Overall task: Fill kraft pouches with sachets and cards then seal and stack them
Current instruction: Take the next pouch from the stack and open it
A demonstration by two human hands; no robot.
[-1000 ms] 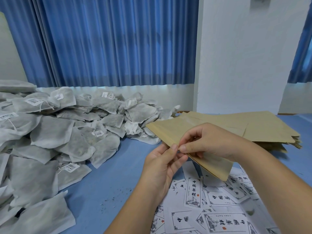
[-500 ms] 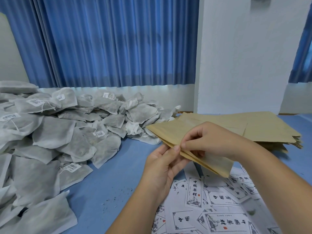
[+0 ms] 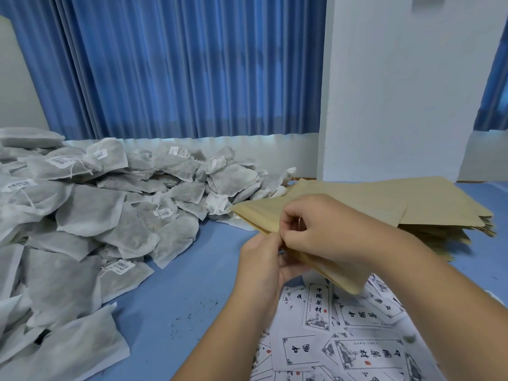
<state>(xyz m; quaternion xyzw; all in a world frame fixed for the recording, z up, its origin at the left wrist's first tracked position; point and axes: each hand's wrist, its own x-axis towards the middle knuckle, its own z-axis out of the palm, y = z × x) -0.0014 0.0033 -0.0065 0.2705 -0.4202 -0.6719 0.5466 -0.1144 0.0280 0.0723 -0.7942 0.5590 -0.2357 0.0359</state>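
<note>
At the far left a big heap of sachets (image 3: 90,210) lay piled on the blue table (image 3: 176,292). They were grey-white filter bags with dark contents showing through, and some carried small barcode labels (image 3: 59,161) on strings. The heap ran from the near left edge back toward the wall, under a pleated blue curtain (image 3: 178,67). A scatter of dark crumbs (image 3: 189,317) lay on the tabletop just right of the heap's near end.

Toward the middle, the left hand (image 3: 261,259) came up from below with its fingers curled, pinching the near edge of a kraft pouch (image 3: 258,213). The right hand (image 3: 316,226) met it from the right, thumb and forefinger closed on the same edge, so that the two hands touched at the pinch. The pouch was held off the table and tilted. Its far-left corner pointed at the sachets and nearly reached them, and its lower right corner hung over the cards. Whether the pouch's mouth was parted could not be told.

Below and right of the hands, white cards (image 3: 316,309) printed with black Chinese characters and ink figures lay loosely overlapped on the table, partly covered by the right forearm. Behind the right hand a flat stack of kraft pouches (image 3: 412,199) rested on the table, its edges fanned at the right end. A white pillar (image 3: 398,92) rose behind the stack.
</note>
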